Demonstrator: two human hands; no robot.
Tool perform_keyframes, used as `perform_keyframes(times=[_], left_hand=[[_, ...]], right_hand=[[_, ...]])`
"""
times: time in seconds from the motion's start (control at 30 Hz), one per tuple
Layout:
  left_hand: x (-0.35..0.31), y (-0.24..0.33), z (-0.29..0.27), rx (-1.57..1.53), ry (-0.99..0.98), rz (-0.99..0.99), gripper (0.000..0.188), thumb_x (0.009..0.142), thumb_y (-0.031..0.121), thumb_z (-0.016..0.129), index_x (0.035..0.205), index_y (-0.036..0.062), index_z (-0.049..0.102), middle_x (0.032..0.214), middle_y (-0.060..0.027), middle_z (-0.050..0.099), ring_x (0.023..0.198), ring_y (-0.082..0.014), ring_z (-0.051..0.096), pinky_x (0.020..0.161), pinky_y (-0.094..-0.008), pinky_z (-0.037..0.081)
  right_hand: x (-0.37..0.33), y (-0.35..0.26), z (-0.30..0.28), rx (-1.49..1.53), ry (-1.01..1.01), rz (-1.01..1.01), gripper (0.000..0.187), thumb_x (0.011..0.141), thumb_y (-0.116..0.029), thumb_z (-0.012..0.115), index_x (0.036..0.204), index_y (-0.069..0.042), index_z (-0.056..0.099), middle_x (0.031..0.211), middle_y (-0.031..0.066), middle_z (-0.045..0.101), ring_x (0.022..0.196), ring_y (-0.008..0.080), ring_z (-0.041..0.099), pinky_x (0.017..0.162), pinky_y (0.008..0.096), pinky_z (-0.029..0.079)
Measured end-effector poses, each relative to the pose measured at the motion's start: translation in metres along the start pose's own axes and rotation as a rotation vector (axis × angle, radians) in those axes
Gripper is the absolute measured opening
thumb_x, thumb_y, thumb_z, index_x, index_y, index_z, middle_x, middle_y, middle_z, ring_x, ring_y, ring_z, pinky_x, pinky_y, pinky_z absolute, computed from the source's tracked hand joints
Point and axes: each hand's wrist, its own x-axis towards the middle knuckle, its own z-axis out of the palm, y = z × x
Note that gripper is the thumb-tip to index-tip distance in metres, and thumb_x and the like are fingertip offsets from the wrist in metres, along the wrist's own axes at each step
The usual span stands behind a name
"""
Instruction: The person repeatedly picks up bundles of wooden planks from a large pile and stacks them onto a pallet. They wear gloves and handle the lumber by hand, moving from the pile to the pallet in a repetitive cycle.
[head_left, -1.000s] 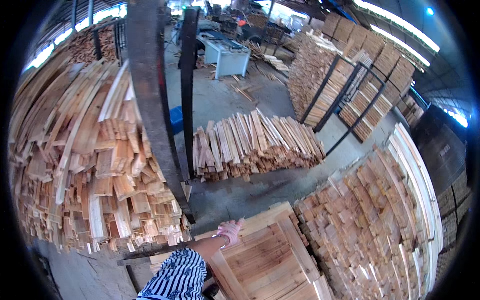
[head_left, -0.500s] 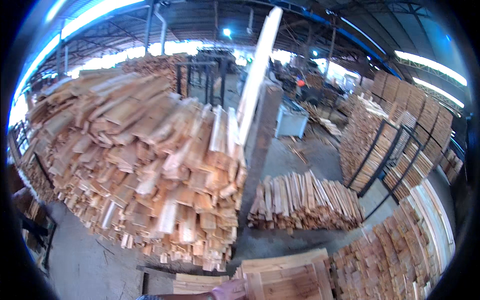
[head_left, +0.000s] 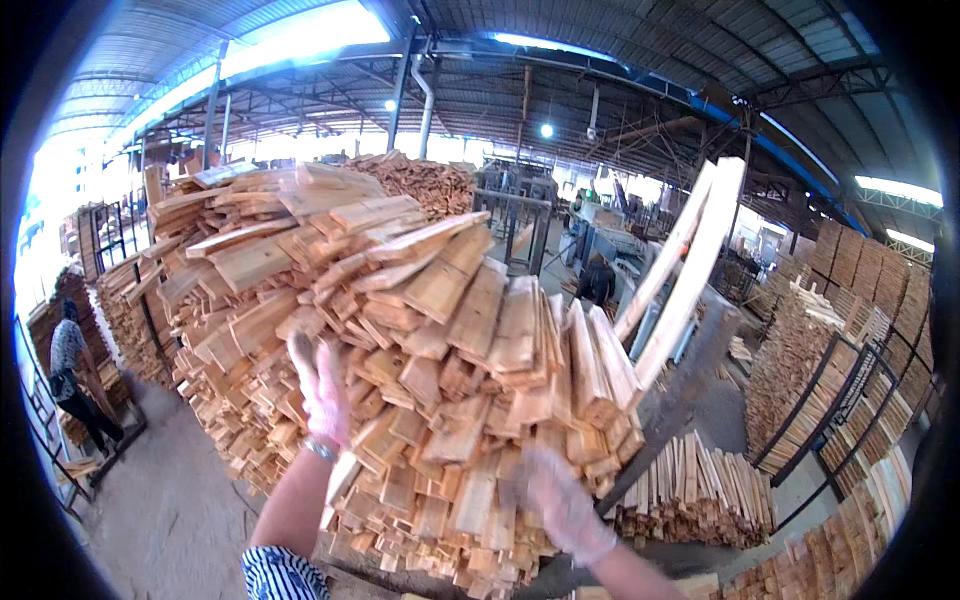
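The left hand (head_left: 325, 402), fingers extended, has left the wooden panel for the board pile (head_left: 420, 335) ahead, where the right hand (head_left: 567, 508) (too blurred to tell its grip) also reaches, so handling now centres there.

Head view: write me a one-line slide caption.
Left hand and blurred right hand before a large, uneven pile of wooden boards under a high roof.

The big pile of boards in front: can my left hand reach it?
Likely yes: your left hand is right by the big pile, and nothing visible stands between them.
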Motion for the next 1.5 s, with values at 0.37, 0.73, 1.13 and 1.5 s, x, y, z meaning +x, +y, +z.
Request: perform_keyframes(times=[0.37,0.73,1.13,1.5], left_hand=[[0.121,-0.008,0.049,-0.374,0.070,-0.392,0.088,0.092,0.051,0.059,0.157,0.0105,0.017,0.154,-0.0106,0.034,0.135,-0.0247,0.038,0.114,-0.0384,0.026],[0.129,0.003,0.053,0.210,-0.607,-0.186,0.061,0.101,0.049,0.049,0.151,0.0166,0.037,0.146,-0.0090,0.045,0.135,-0.0187,0.040,0.115,-0.0337,0.028],[0.070,-0.012,0.137,-0.023,-0.582,-0.111,0.065,0.099,0.045,0.050,0.152,0.0116,0.034,0.157,-0.0184,0.028,0.147,-0.0295,0.018,0.120,-0.0437,0.013],[0.150,-0.026,0.155,-0.474,-0.676,-0.707,0.057,0.092,0.054,0.058,0.133,0.0145,0.055,0.130,-0.0058,0.061,0.119,-0.0232,0.057,0.103,-0.0474,0.042]], right_hand=[[0.361,-0.048,0.058,-0.289,0.192,0.035,0.093,0.095,-0.070,0.032,0.154,0.000,0.020,0.158,0.0243,0.022,0.146,0.0332,0.022,0.120,0.0393,0.018],[0.342,-0.090,0.054,-0.074,0.061,0.106,0.081,0.092,-0.064,0.050,0.150,-0.008,0.038,0.149,0.0143,0.042,0.133,0.0257,0.045,0.111,0.0392,0.036],[0.325,-0.082,-0.018,0.362,-0.147,0.165,0.039,0.102,-0.036,0.048,0.125,-0.008,0.061,0.112,0.0065,0.066,0.098,0.0169,0.067,0.077,0.0270,0.057],[0.325,-0.089,0.016,0.438,0.025,0.290,0.058,0.103,-0.052,0.039,0.143,-0.011,0.046,0.138,0.0038,0.055,0.120,0.0154,0.058,0.098,0.0298,0.050]])
